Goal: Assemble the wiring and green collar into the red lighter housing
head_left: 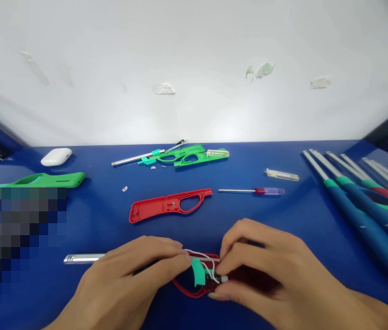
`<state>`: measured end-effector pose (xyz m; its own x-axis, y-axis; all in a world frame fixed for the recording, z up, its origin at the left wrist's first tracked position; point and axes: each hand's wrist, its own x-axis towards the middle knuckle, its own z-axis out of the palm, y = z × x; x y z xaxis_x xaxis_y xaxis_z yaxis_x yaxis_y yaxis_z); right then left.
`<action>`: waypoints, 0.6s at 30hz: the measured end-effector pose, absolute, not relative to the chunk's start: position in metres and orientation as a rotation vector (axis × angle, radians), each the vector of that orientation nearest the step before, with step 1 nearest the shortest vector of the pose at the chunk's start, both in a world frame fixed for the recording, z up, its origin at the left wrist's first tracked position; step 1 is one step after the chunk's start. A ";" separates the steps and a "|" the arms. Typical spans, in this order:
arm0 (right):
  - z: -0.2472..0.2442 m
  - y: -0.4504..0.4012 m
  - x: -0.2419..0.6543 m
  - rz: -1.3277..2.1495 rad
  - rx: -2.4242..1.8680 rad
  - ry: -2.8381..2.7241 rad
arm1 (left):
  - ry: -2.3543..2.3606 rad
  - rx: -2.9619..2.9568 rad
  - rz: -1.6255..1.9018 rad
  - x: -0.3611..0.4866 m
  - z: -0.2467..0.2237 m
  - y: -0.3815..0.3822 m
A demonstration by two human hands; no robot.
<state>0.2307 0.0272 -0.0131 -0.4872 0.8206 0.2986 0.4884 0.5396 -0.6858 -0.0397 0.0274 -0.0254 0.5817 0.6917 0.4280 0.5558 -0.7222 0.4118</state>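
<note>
My left hand (135, 270) is closed over an opened gas lighter, with its metal tube (84, 259) sticking out to the left. Under my fingers lies the lighter's red half-shell (189, 291), partly hidden. A teal trigger (199, 273) sits in it, and a thin white wire (212, 263) loops beside that. My right hand (266, 261) pinches around the small black igniter (210, 277) with a pale end, at the right part of the shell. Beyond both hands, the other red half-shell (156, 207) lies with its inner side up.
A screwdriver (269, 191) and a clear fuel tank (282, 175) lie at right centre. Green lighter parts (194, 156) are at the back. Several blue lighters (362, 220) line the right side. A white earbud case (56, 156) and green lighter (49, 180) are at left.
</note>
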 end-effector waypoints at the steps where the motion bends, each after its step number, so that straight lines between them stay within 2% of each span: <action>1: -0.013 0.027 0.231 0.719 -1.062 -2.164 | 1.014 2.577 0.852 -0.040 -0.025 0.028; 5: -0.014 0.028 0.232 0.766 -1.082 -2.168 | 0.929 2.623 0.892 -0.035 -0.020 0.031; 10: -0.008 0.028 0.232 0.757 -1.039 -2.208 | 1.063 2.688 0.960 -0.016 -0.009 0.033; 14: -0.003 0.029 0.234 0.795 -1.030 -2.236 | 1.114 2.602 0.907 -0.018 -0.013 0.029; 18: -0.002 0.031 0.236 0.831 -1.051 -2.213 | 0.947 2.770 0.835 -0.029 -0.022 0.029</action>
<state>0.2356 0.0313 -0.0015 -0.5448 0.8120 0.2093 0.4738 0.5040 -0.7222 -0.0288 0.0289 -0.0216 0.6567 0.5913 0.4681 0.5382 -0.8023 0.2584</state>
